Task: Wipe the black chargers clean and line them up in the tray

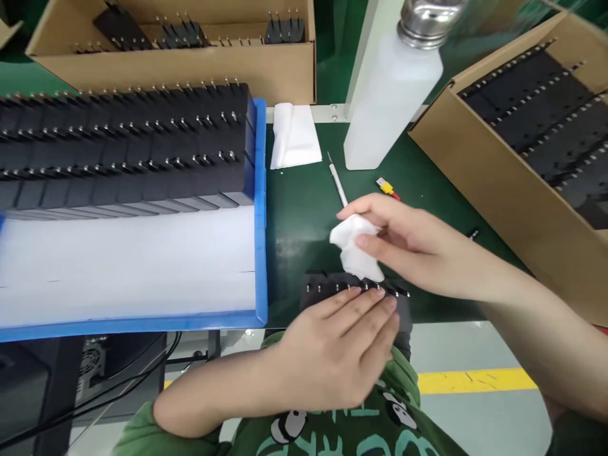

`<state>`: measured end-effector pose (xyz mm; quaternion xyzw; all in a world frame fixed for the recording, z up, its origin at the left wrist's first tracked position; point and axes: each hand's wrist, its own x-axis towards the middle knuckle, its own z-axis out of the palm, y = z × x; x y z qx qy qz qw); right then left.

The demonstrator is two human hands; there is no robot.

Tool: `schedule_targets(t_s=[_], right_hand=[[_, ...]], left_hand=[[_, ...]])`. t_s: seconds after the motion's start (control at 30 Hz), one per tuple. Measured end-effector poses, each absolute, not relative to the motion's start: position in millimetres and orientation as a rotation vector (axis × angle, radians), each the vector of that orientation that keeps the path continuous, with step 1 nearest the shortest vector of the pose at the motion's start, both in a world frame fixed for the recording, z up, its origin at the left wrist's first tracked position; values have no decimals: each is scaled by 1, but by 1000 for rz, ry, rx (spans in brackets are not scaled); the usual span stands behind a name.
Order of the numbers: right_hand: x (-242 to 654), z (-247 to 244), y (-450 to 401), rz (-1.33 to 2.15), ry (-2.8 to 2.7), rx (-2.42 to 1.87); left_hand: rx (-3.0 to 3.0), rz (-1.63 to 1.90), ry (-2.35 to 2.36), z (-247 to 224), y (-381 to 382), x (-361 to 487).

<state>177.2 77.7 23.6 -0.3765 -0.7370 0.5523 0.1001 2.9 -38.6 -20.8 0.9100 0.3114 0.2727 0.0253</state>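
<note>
Pinching a crumpled white cloth [358,250] between thumb and fingers, my right hand [411,240] meets a matte black row of plugs [327,280] at lower centre frame; my left hand [339,351], fingers nearly together, lies across it. Long axis runs left to right, silver pins [337,287] pointing up.

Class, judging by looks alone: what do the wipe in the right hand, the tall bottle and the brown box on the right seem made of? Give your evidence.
Wipe: soft, matte cloth or paper, crumpling in loose folds; which one stays open.
Bottle: probably plastic, milky and smooth; its top looks like polished metal, given bright reflections.
Box: likely cardboard, matte brown, with thin, flat walls.
</note>
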Motion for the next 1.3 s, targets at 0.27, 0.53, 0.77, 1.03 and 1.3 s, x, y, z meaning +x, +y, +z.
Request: schedule_targets(t_s=[0.27,0.53,0.77,1.03,1.3], right_hand=[[130,15,90,1807,-2457,-654],[144,12,102,1737,-2593,-438],[187,13,112,1842,-2547,-524],[206,30,112,1780,-2517,-706],[191,10,101,1636,-2467,-779]], left_hand=[[2658,1075,1043,-29,-41,15],[2612,1115,1111,-31,-43,16],[2614,1066,1109,-28,-43,14],[2631,1067,1085,-27,-41,13],[2611,1023,1069,-23,-41,12]])
